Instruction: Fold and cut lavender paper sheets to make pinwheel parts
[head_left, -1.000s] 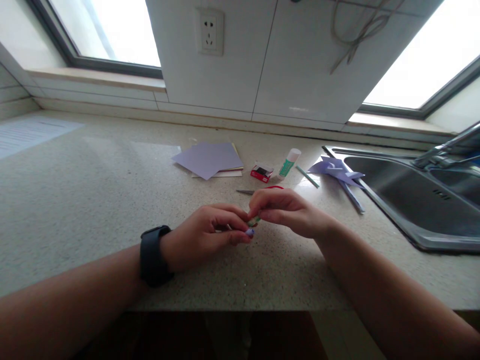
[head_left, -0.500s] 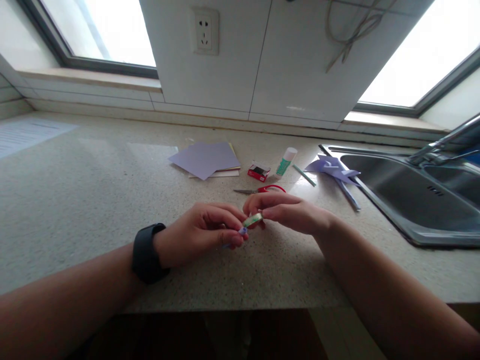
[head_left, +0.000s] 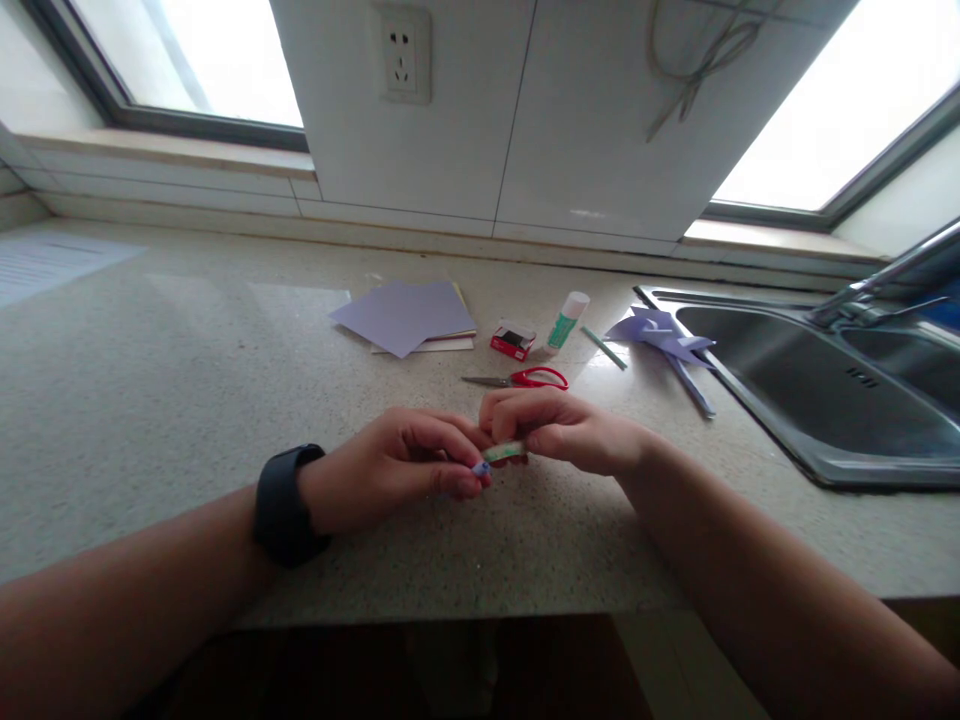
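Observation:
My left hand (head_left: 394,462), with a dark watch (head_left: 289,505) at the wrist, is closed in a pinch on a small rolled piece of light purple paper (head_left: 481,468); most of it is hidden by the fingers. My right hand (head_left: 574,430) grips a roll of clear tape (head_left: 505,452) with green print, right beside the paper's end. Both hands are held close together over the front of the counter. Just beyond them lie red-handled scissors (head_left: 525,378), blades to the left.
Purple sheets (head_left: 405,318) lie stacked behind the hands. A red and black small box (head_left: 513,342), a glue stick (head_left: 568,320) and a thin green strip (head_left: 604,348) are nearby. At the right, a purple paper pinwheel (head_left: 660,335) rests against the sink (head_left: 810,400).
My right hand's fingers have curled in closer around the tape roll, which now lies flatter beside the purple paper. The view has shifted slightly.

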